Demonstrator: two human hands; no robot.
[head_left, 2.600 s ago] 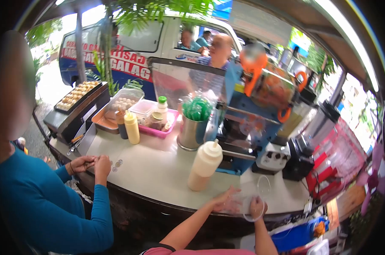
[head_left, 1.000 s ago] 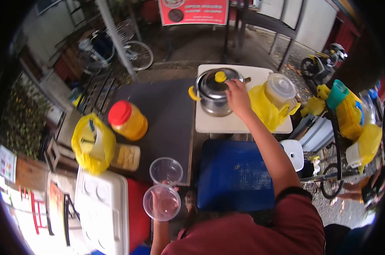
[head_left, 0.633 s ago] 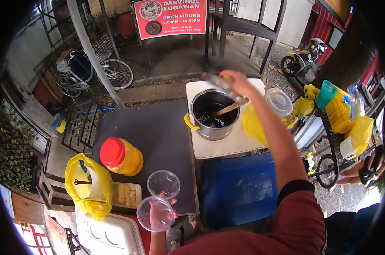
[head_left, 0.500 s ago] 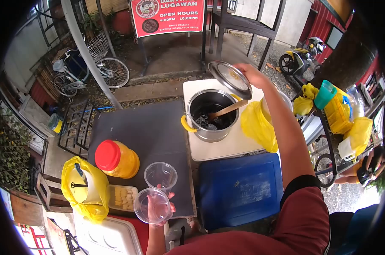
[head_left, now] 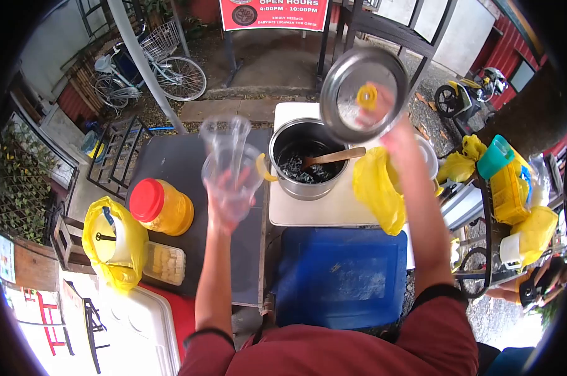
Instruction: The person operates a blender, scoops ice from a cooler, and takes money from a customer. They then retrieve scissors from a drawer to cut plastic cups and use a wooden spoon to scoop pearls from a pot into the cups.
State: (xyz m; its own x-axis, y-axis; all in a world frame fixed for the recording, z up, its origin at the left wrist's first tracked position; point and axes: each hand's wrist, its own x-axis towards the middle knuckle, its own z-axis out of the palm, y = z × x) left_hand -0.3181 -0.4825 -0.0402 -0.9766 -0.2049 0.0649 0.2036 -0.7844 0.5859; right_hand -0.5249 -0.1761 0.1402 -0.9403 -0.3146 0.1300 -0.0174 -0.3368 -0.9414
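Clear plastic cups [head_left: 239, 166], blurred by motion, are held up over the dark table by my left hand [head_left: 224, 203], its fingers wrapped round them from below. My right hand [head_left: 378, 106], also smeared, grips a round metal pot lid [head_left: 340, 106] by its yellow knob [head_left: 366, 96]. Held up, the lid overlaps the back right of a steel pot [head_left: 308, 190] in this view. Inside the uncovered pot is a dark mass with shiny black pieces [head_left: 294, 166]. A wooden spoon [head_left: 336, 157] leans in it, handle over the right rim.
A red-lidded jar of yellow contents [head_left: 170, 210], a yellow-bagged container [head_left: 117, 250] and a tub of pale pieces [head_left: 164, 263] stand left. A yellow plastic bag [head_left: 377, 188] lies right of the pot. A blue lid [head_left: 343, 276] is in front. A bicycle [head_left: 180, 78] stands behind.
My left hand has risen forward with the cups, nearer the pot. My right hand has turned the lid so its knob side faces me. The view has shifted slightly.
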